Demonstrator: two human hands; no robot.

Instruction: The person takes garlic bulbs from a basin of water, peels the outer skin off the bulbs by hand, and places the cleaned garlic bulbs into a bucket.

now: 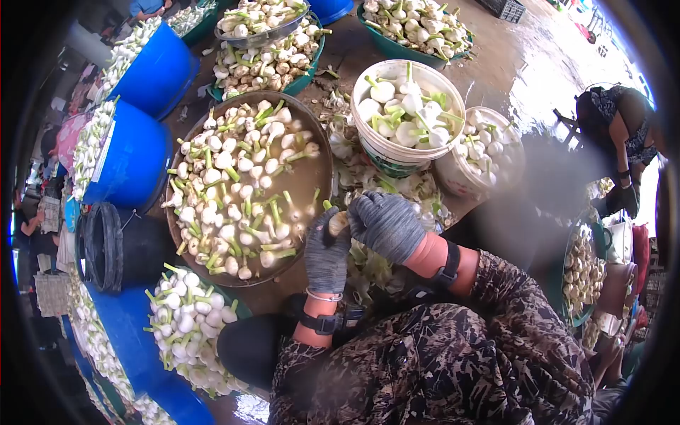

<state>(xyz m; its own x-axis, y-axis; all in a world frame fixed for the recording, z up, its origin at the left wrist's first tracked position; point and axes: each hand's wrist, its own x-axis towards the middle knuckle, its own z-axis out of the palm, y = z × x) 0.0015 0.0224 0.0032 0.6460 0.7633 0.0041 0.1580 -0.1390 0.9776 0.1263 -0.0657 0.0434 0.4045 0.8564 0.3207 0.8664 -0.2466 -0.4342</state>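
Observation:
My left hand (327, 255), in a grey knit glove, is closed around a garlic bulb (338, 224) whose green stem end pokes out above the thumb. My right hand (388, 223), gloved alike, has its fingers curled in against the bulb's right side; what they pinch is hidden. Just left of my hands stands a wide round pan (330, 166) of murky water with many garlic bulbs (244, 164) floating in it. Beyond my right hand, a white bucket (365, 134) holds peeled white bulbs with short green stems. Garlic skins (418, 190) lie heaped below and beyond my hands.
A second bucket (453, 173) of bulbs stands right of the first. Blue tubs (131, 159), a black bucket (127, 244) and a heap of clean garlic (188, 322) line the left. Green basins (388, 48) of garlic stand ahead. A person (623, 127) bends over at right.

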